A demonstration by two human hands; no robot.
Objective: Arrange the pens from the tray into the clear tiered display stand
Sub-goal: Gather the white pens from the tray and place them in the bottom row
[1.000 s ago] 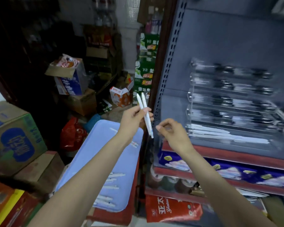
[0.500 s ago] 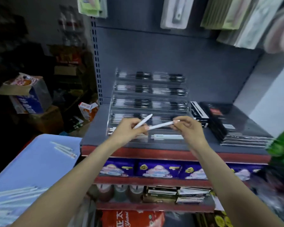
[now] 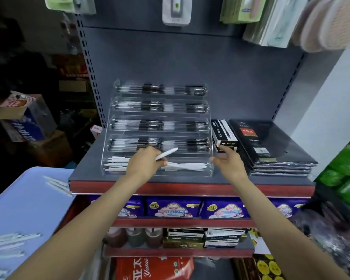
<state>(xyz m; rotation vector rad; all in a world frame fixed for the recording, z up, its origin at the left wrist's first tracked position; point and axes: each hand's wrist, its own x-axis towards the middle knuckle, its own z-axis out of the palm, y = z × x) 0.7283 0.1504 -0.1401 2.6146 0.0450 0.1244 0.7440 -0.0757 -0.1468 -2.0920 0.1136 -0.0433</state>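
The clear tiered display stand (image 3: 209, 126) sits on a grey shelf, its upper tiers filled with black-and-clear pens. White pens (image 3: 187, 165) lie in its lowest tier. My left hand (image 3: 142, 163) is over the front of that tier and pinches one white pen (image 3: 167, 154), which points up to the right. My right hand (image 3: 229, 163) hovers at the stand's right front corner, fingers loosely spread, holding nothing. The light blue tray (image 3: 26, 207) is at the lower left with several white pens (image 3: 7, 244) on it.
Black pen boxes (image 3: 223, 136) and a stack of dark notebooks (image 3: 271, 148) stand right of the stand on the grey shelf (image 3: 190, 179). Packaged goods hang above. Purple packs fill the shelf below. Cardboard boxes (image 3: 26, 122) pile up at the left.
My view swung from the tray to the shelf. My right hand took one pen from the left hand, laid it in the lowest tier and let go; the left hand still holds the other pen.
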